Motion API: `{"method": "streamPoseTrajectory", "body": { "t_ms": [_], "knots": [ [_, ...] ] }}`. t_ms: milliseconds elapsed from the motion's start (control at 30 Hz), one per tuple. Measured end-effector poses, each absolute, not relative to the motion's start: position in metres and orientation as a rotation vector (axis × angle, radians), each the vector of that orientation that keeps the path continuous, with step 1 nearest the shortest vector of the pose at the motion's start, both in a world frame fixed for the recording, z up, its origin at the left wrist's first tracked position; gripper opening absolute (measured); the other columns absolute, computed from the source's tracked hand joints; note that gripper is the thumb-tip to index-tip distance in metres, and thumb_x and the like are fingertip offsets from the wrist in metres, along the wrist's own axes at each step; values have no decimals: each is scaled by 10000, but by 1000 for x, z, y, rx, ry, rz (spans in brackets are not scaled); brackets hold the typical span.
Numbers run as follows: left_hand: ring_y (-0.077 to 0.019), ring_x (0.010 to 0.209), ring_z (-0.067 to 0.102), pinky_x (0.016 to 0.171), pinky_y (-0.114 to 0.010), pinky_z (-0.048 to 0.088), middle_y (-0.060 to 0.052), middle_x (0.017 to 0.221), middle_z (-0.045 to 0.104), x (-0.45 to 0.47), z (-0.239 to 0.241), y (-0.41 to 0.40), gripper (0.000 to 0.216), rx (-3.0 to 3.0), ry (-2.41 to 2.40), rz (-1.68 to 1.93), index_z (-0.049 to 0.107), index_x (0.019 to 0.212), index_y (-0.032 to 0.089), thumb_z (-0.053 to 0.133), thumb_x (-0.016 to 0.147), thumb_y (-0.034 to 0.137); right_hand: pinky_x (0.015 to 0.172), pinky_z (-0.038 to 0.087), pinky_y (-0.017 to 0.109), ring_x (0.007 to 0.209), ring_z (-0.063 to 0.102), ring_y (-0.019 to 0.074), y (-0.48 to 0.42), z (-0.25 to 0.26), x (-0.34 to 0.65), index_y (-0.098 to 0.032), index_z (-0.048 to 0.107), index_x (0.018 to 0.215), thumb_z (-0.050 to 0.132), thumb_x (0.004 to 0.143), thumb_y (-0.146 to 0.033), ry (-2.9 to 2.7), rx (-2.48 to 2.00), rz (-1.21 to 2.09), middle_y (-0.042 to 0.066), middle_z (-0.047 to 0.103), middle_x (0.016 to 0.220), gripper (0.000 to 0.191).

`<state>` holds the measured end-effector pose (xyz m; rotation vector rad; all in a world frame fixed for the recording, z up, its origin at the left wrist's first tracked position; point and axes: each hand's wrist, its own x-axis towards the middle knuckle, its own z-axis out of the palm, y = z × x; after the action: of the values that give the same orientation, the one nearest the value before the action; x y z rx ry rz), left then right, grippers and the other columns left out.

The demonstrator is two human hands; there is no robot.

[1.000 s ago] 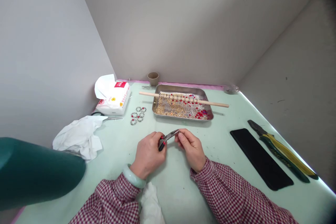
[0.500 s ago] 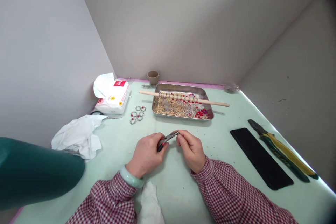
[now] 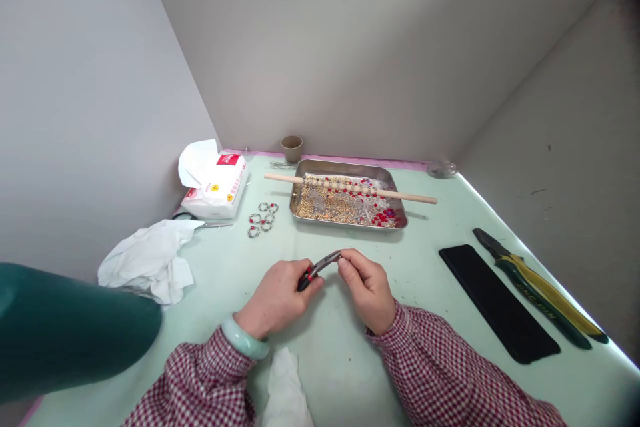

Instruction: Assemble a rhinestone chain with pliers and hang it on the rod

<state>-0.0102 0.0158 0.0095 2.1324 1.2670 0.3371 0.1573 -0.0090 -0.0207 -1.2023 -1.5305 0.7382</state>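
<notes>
My left hand [image 3: 281, 297] is closed around small pliers [image 3: 320, 265] with dark handles and red parts, their jaws pointing up and right. At the jaw tips, my right hand [image 3: 369, 287] is pinched; whatever tiny piece sits between its thumb and forefinger is too small to name. Beyond the hands lies a metal tray [image 3: 345, 222] of gold, clear and red beads. A wooden stick [image 3: 415, 197] rests across that tray, with beaded rings around its middle. Several beaded rings [image 3: 262, 219] lie on the table to the tray's left.
On the left are a tissue pack [image 3: 223, 187], scissors [image 3: 215, 224], crumpled tissue [image 3: 147, 260] and a dark green object [image 3: 75, 330]. A black flat case [image 3: 500, 303] and large yellow-green pliers [image 3: 540, 290] lie right. A brown cup [image 3: 292, 148] stands behind. Another tissue [image 3: 286, 393] lies in front.
My left hand has shifted slightly left and down, and the pliers' handles look closer together. My right hand has moved a little to the right, still pinched at the jaw tips.
</notes>
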Motion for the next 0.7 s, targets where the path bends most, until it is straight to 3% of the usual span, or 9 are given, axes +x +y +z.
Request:
{"method": "streamPoseTrajectory", "body": {
  "t_ms": [133,267,500,700],
  "knots": [
    [-146,609,481,567,-245,334,-8,695,563,-9,10,14,178,2119,1285,412,547,841,184,460,844,339,572,370,231,603,444,117,-9,-20,158,-171,587,875,442,890,-245,-1494,-1204,775,-8,504,670,164],
    [-179,754,543,675,-274,385,-51,940,620,-9,7,12,317,2134,1268,492,516,1136,208,481,834,293,560,365,236,605,448,123,-9,-22,159,-176,603,919,438,891,-268,-1458,-1217,860,2,517,689,192],
    [-146,655,489,582,-237,337,-2,755,580,-13,8,15,134,2177,1213,456,573,885,202,489,832,292,512,327,231,565,411,113,-2,-14,171,-172,628,887,456,882,-308,-1510,-1167,1073,-6,474,631,220],
    [-115,569,424,542,-225,289,33,617,476,-16,10,17,162,2170,1198,383,506,727,186,467,840,296,497,290,225,523,340,98,2,-6,177,-173,638,806,468,869,-295,-1554,-1114,1202,-34,383,564,219]
  ]
}}
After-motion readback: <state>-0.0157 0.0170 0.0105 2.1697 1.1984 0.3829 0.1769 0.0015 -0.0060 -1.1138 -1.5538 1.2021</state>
